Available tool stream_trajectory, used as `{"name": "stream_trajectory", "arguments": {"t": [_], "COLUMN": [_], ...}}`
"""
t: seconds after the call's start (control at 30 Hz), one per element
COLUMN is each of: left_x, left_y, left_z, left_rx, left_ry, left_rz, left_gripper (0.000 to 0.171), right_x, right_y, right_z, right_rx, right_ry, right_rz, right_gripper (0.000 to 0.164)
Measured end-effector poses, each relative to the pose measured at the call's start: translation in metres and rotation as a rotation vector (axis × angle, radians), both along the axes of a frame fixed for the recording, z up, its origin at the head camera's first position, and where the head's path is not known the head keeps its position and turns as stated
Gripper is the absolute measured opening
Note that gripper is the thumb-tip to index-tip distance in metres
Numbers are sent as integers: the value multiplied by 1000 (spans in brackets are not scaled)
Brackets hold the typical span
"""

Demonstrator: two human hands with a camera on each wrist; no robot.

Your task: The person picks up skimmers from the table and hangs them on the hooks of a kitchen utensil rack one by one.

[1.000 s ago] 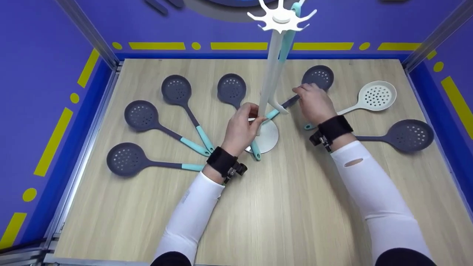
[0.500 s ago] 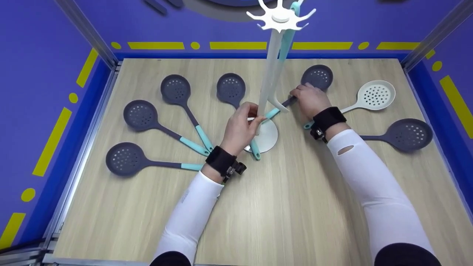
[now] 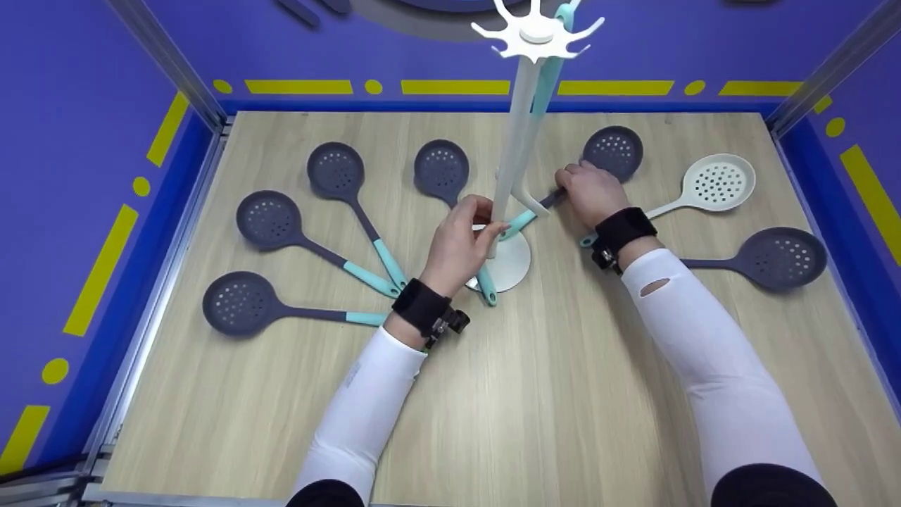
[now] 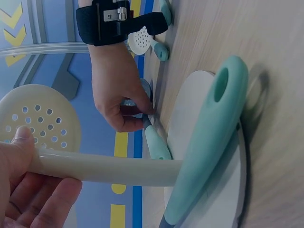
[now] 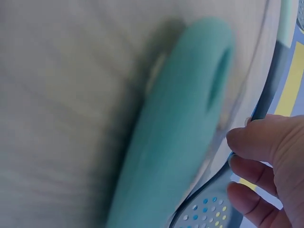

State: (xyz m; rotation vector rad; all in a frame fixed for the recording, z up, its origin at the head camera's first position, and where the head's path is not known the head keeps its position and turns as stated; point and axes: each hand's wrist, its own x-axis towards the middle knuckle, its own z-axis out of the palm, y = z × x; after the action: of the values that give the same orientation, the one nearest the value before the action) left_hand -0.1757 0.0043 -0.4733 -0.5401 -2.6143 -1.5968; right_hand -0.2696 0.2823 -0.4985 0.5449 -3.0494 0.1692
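Note:
My left hand (image 3: pixel 457 243) grips the white pole (image 3: pixel 510 155) of a utensil stand low down, above its round base (image 3: pixel 514 262). A white skimmer with a teal handle (image 3: pixel 545 88) hangs from the hooked top (image 3: pixel 535 36); its holed head (image 4: pixel 50 99) shows behind the pole in the left wrist view. At the back right, my right hand (image 3: pixel 595 193) pinches the dark neck of a grey skimmer (image 3: pixel 614 151). This skimmer's teal handle end (image 3: pixel 519 222) points toward the base. Another grey skimmer (image 3: pixel 442 169) has its handle across the base.
Several grey skimmers (image 3: pixel 269 220) lie on the left of the wooden table (image 3: pixel 549 408), handles inward. On the right lie a white skimmer (image 3: pixel 718 183) and a further grey one (image 3: pixel 781 258). Blue panels (image 3: pixel 295 56) wall the back and sides.
The grey skimmer under my right hand has shifted slightly right and toward me, and the right wrist has turned a little. My left hand stays on the pole.

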Motion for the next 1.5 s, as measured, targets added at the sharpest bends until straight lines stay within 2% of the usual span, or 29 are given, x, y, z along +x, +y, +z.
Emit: {"name": "stream_trajectory", "arguments": {"t": [0.17,0.33,0.57,0.8,0.97,1.3,1.43,1.5], "left_x": [0,0,-1,-2,-1,2,2,2], "left_y": [1,1,0,-1,-1,1,1,1], "left_z": [0,1,0,0,0,0,1,1], "left_rx": [-2,-2,6,7,13,23,33,39], "left_ry": [15,9,12,26,19,15,9,10], "left_rz": [3,7,5,3,9,6,2,-1], "left_gripper": [32,31,32,32,33,32,31,31], "right_x": [1,7,19,28,37,67,79,85], "right_y": [6,17,35,46,42,16,1,-6], "right_z": [1,8,22,32,44,72,86,92], "right_rx": [5,-40,-226,-408,-508,-699,-738,-762], "right_ry": [9,-16,-61,-21,28,222,285,327], "right_rz": [17,-8,-93,-96,-155,-224,-248,-236], "right_gripper": [11,16,20,16,17,20,29,33]}}
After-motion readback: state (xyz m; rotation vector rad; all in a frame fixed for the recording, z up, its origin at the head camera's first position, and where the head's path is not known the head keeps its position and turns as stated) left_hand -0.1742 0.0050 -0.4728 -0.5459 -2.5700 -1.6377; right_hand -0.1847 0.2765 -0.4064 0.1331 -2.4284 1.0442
